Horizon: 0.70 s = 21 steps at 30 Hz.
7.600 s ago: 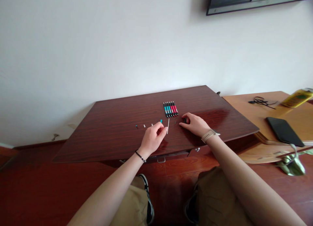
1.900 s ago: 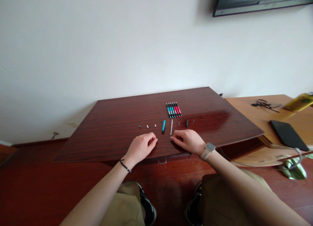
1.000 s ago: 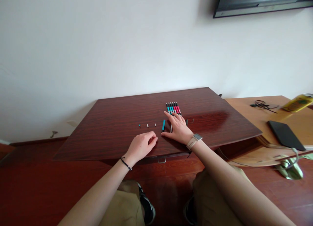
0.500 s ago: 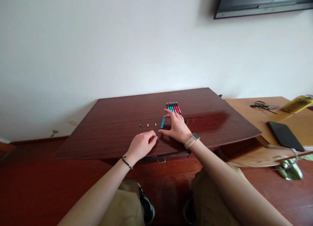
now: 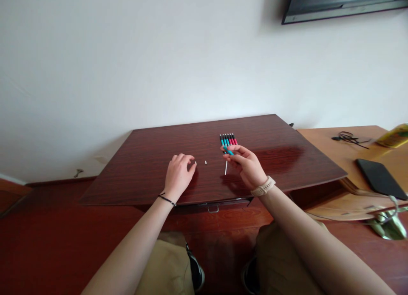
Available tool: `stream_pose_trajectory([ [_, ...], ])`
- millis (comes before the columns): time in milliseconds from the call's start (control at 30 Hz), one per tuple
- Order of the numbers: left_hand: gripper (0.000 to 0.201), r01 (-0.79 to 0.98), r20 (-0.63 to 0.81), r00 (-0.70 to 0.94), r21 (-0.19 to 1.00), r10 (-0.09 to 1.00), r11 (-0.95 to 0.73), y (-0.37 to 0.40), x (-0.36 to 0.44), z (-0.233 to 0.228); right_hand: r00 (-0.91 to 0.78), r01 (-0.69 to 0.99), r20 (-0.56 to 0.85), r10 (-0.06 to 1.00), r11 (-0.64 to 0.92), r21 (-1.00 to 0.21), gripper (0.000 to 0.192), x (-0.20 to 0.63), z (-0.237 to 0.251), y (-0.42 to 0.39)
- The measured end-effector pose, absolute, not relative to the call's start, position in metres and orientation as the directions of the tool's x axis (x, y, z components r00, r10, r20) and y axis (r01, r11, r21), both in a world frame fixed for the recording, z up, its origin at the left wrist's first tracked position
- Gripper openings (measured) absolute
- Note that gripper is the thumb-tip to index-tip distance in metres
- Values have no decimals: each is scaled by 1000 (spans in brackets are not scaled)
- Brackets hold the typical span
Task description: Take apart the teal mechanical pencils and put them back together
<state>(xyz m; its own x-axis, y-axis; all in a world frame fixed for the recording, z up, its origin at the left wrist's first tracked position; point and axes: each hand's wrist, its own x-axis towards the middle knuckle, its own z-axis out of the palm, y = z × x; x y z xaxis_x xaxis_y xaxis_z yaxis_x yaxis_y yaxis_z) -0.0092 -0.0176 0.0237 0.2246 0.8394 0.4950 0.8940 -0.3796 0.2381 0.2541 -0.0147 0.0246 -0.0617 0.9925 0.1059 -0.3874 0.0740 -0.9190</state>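
Barrel (image 5: 228, 150), teal, is sitting pinched in the right hand's (image 5: 247, 165) fingers, lifted just above the worktop (image 5: 153, 159), its near end pointing toward the pens (image 5: 228, 139); the right grip is closing around it with thumb and fingertips; a thin white refill (image 5: 226, 168) is lying on the worktop just below that hand, to its left; the left hand (image 5: 178, 174) is resting on the worktop with fingers curled loosely, holding nothing that can be seen, its fingertips lying just beside a small white piece (image 5: 195, 162); a second white bit (image 5: 205, 162) is lying between the two hands; the pens are lying in a tight row on the far side; a phone (image 5: 381, 183) is lying on the lighter table (image 5: 334, 150) at the right.
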Motion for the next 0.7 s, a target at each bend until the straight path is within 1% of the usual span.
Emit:
stream_pose_trajectory([
  [67, 9, 908, 485, 230, 204, 844, -365, -13, -11, 21, -102, -434, 39, 994, -9, -901, 27, 259, 26, -16],
  [167, 9, 920, 472, 232, 178, 850, -350, -8, -13, 16, -136, -450, -9, 991, -70, -890, 29, 264, 27, -18],
  [300, 8, 923, 456, 229, 178, 860, -340, -4, -15, 13, -157, -424, -10, 988, -76, -903, 35, 267, 27, -22],
  [400, 9, 918, 449, 231, 194, 863, -346, -1, -16, 11, -180, -383, 10, 984, -60, -922, 33, 268, 25, -23],
  [533, 9, 910, 441, 238, 210, 865, -358, 2, -15, 10, -194, -370, 21, 981, -53, -928, 31, 269, 21, -23],
  [600, 10, 899, 448, 228, 244, 864, -364, 3, -13, 12, -193, -370, 22, 981, -52, -928, 30, 269, 22, -23],
  [633, 11, 883, 455, 216, 286, 864, -372, 2, -12, 14, -192, -371, 21, 981, -52, -927, 30, 268, 23, -23],
  [700, 13, 808, 457, 184, 434, 870, -399, 0, -9, 19, -194, -377, 24, 981, -52, -925, 29, 268, 24, -24],
])
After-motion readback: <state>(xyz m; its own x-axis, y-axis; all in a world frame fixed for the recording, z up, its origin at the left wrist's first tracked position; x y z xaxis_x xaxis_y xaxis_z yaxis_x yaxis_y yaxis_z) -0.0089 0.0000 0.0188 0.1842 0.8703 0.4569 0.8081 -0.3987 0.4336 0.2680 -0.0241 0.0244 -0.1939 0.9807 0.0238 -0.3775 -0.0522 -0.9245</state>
